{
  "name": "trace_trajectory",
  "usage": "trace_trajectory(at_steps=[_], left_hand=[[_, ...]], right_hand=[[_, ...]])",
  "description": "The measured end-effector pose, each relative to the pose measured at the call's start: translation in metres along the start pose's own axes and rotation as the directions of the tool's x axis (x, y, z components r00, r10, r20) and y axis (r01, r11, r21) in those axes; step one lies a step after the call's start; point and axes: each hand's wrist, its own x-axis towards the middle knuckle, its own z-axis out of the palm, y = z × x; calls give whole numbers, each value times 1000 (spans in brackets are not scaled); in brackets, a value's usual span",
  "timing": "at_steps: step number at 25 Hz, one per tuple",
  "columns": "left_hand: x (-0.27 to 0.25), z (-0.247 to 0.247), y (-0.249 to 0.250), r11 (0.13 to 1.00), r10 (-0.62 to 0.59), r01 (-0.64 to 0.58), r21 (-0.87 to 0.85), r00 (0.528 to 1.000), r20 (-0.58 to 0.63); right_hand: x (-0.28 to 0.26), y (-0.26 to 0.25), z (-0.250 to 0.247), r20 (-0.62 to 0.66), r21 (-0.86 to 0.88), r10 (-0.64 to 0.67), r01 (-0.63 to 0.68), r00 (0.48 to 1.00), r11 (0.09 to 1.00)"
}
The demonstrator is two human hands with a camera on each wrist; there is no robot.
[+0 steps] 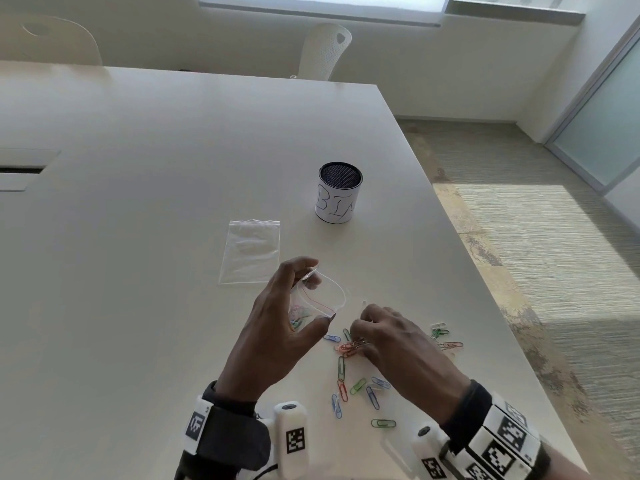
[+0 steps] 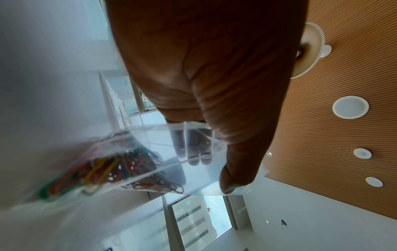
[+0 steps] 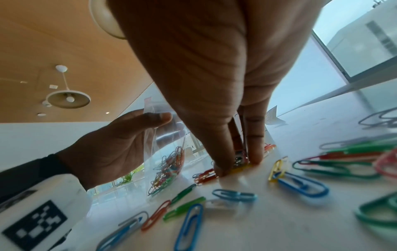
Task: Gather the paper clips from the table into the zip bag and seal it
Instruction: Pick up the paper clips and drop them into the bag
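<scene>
My left hand (image 1: 318,289) holds a clear zip bag (image 1: 337,296) above the table, thumb and fingers pinching its mouth wide. Several coloured paper clips (image 2: 120,169) lie bunched in the bag's (image 2: 150,161) bottom. In the left wrist view the left hand's (image 2: 211,169) fingers show through the plastic. Just right of the bag, my right hand (image 1: 360,336) is down on the table. Its thumb and fingers (image 3: 238,164) pinch a small bunch of paper clips (image 3: 238,158) against the surface. Several loose paper clips (image 1: 360,386) lie scattered around and in front of it, such as a blue one (image 3: 300,185).
A second clear zip bag (image 1: 251,251) lies flat on the white table (image 1: 138,237), behind the left hand. A mesh cup wrapped in paper marked "BIN" (image 1: 337,199) stands farther back. The table's right edge (image 1: 485,306) runs close to the clips. A white chair (image 1: 325,50) stands at the far side.
</scene>
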Motion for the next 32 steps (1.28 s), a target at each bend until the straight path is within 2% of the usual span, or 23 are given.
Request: trace_trajectory(at_steps=[5,10,13,16,20,22,27,32], left_hand=[[-1,0,1,1000,-3,3,-3,1000,-1],[-2,0,2,1000,-12,12,-3,1000,2],[-3,-1,3,1000,-13,13,-5,1000,-1],[-3,-1,2,1000,-16,16,-2,1000,9],[-2,0,2,1000,-20,20,10,999,25],[-2,-1,3,1000,-24,24,19,999,23],[-2,-1,6,999,-36,36,2,999,7],[-2,-2,6,1000,-29,29,4,1000,-2]], right_hand=[[2,2,2,-23,-3,-11,11,1000,1000],[8,14,-6,-31,170,70,-64,997,983],[6,20,-23,-38,315,113,-95,993,944],[6,16,-52,-108,484,154,-83,982,871],[11,-7,-88,-217,632,132,37,967,774],[20,-20,-93,-240,633,87,88,967,769],[40,-41,-81,-229,513,-19,137,973,848],[44,-48,-84,-210,483,-76,171,975,859]])
